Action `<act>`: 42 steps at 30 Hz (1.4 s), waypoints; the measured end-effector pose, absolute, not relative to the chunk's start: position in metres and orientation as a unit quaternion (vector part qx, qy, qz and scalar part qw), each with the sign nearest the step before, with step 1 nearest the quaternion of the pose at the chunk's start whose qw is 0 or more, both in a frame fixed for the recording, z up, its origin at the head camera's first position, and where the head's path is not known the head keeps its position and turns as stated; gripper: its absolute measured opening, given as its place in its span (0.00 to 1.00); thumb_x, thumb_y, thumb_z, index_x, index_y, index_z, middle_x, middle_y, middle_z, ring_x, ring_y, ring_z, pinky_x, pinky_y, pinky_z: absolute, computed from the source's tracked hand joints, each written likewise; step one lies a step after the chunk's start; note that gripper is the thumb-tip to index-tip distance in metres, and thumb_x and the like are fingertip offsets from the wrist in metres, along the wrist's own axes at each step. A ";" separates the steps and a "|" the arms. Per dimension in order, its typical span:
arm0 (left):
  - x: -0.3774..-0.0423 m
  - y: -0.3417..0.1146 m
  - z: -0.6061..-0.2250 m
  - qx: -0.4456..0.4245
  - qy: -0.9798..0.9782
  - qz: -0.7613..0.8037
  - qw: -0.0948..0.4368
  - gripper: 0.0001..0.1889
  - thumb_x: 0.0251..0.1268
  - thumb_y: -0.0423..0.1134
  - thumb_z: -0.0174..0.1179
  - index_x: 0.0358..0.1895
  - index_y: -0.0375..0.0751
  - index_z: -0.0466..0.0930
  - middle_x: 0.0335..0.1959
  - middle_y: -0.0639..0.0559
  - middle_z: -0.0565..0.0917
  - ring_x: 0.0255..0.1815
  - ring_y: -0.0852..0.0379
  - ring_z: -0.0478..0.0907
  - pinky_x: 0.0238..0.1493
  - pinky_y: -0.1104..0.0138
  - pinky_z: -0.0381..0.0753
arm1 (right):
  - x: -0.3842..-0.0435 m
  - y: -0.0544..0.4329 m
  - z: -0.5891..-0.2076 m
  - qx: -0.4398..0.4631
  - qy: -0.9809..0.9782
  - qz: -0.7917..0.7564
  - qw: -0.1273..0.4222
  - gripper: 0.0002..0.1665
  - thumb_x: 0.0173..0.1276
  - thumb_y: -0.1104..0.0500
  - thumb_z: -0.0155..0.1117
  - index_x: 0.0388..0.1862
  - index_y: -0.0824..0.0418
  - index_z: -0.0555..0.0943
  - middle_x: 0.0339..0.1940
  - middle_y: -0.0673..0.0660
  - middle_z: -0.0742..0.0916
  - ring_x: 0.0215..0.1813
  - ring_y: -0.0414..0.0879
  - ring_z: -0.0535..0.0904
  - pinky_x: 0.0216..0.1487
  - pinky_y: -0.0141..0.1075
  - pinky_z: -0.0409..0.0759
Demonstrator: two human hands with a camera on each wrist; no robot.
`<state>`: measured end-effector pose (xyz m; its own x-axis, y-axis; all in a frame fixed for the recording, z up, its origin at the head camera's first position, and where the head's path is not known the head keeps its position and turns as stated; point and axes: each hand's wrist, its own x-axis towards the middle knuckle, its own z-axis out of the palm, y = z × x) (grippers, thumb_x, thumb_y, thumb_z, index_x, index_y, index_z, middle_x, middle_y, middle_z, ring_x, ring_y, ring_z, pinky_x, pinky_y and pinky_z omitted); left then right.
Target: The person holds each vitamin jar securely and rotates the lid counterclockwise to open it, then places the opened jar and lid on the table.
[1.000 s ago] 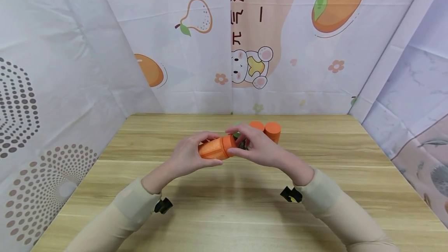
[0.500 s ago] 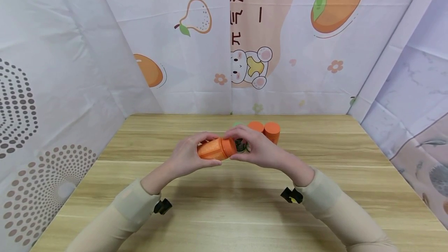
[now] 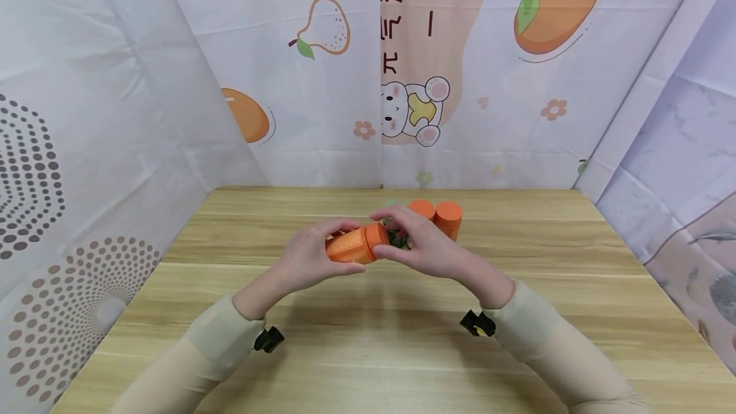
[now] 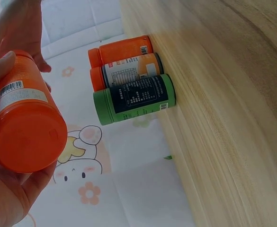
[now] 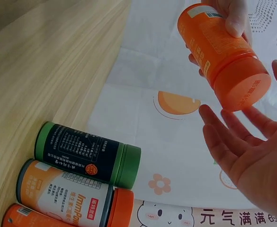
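Note:
My left hand (image 3: pixel 313 251) grips an orange supplement bottle (image 3: pixel 349 246) round its body, tilted above the table, its lid end towards the right. In the right wrist view the thumb and fingers wrap the bottle near its base. My right hand (image 3: pixel 428 248) is at the orange screw lid (image 5: pixel 242 85). Its fingers are spread and loosely bent; in the right wrist view the thumb stands apart from the lid, and the fingertips are close below its rim. Whether a fingertip touches the lid is unclear. The lid sits on the bottle.
Behind my right hand, a green bottle (image 5: pixel 88 153), a white-and-orange bottle (image 5: pixel 65 194) and an orange bottle (image 4: pixel 121 51) stand side by side on the wooden table (image 3: pixel 379 350). Printed curtains hang behind the table and at both sides.
My right fingers closed on the lid about half a second ago and are spread from it again now. The left hand and its bottle stay nearly in place.

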<state>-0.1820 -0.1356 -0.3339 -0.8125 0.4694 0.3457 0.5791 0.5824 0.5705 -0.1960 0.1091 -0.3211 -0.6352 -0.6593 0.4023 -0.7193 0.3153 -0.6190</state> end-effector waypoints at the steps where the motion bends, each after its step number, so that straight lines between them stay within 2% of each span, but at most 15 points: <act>1: -0.182 -0.136 -0.334 -0.296 -0.886 -0.349 0.077 0.31 0.44 0.50 0.78 0.56 0.51 0.79 0.46 0.61 0.82 0.37 0.62 0.76 0.35 0.64 0.77 | -0.196 0.109 -0.322 0.419 -0.813 0.402 0.031 0.28 0.66 0.55 0.68 0.63 0.59 0.72 0.51 0.50 0.80 0.46 0.41 0.80 0.38 0.38 0.79; 9: -0.182 -0.135 -0.335 -0.300 -0.882 -0.354 0.077 0.31 0.45 0.49 0.78 0.56 0.50 0.78 0.47 0.60 0.82 0.37 0.62 0.76 0.35 0.64 0.78 | -0.197 0.110 -0.325 0.413 -0.820 0.395 0.034 0.26 0.66 0.54 0.69 0.61 0.57 0.73 0.45 0.48 0.79 0.39 0.39 0.79 0.32 0.35 0.77; 20: -0.183 -0.135 -0.334 -0.296 -0.885 -0.349 0.082 0.32 0.43 0.51 0.78 0.56 0.52 0.79 0.46 0.61 0.82 0.37 0.63 0.76 0.34 0.64 0.77 | -0.198 0.112 -0.324 0.460 -0.792 0.398 0.058 0.29 0.59 0.61 0.74 0.59 0.58 0.74 0.45 0.48 0.77 0.41 0.45 0.77 0.31 0.40 0.78; 29: -0.182 -0.136 -0.333 -0.294 -0.888 -0.345 0.082 0.32 0.43 0.51 0.78 0.56 0.51 0.79 0.47 0.60 0.82 0.37 0.62 0.76 0.35 0.64 0.77 | -0.199 0.110 -0.325 0.491 -0.771 0.396 0.086 0.31 0.57 0.63 0.75 0.59 0.60 0.74 0.49 0.50 0.79 0.46 0.45 0.78 0.44 0.38 0.79; 36: -0.181 -0.136 -0.334 -0.291 -0.889 -0.346 0.076 0.32 0.44 0.51 0.78 0.56 0.51 0.78 0.47 0.60 0.82 0.37 0.61 0.77 0.35 0.64 0.77 | -0.194 0.111 -0.319 0.428 -0.814 0.390 0.049 0.28 0.65 0.56 0.69 0.62 0.59 0.72 0.49 0.51 0.81 0.42 0.42 0.79 0.27 0.36 0.74; 38: -0.181 -0.136 -0.333 -0.292 -0.888 -0.347 0.076 0.32 0.44 0.51 0.78 0.56 0.50 0.78 0.47 0.60 0.82 0.38 0.61 0.77 0.35 0.64 0.77 | -0.194 0.111 -0.318 0.416 -0.819 0.393 0.036 0.27 0.67 0.55 0.67 0.62 0.59 0.72 0.51 0.51 0.81 0.42 0.42 0.80 0.28 0.36 0.74; 42: -0.180 -0.136 -0.333 -0.294 -0.888 -0.347 0.075 0.32 0.45 0.51 0.78 0.56 0.50 0.78 0.47 0.59 0.82 0.38 0.61 0.76 0.36 0.64 0.77 | -0.193 0.111 -0.318 0.401 -0.823 0.402 0.003 0.25 0.70 0.54 0.63 0.63 0.59 0.72 0.52 0.51 0.79 0.47 0.41 0.81 0.36 0.38 0.79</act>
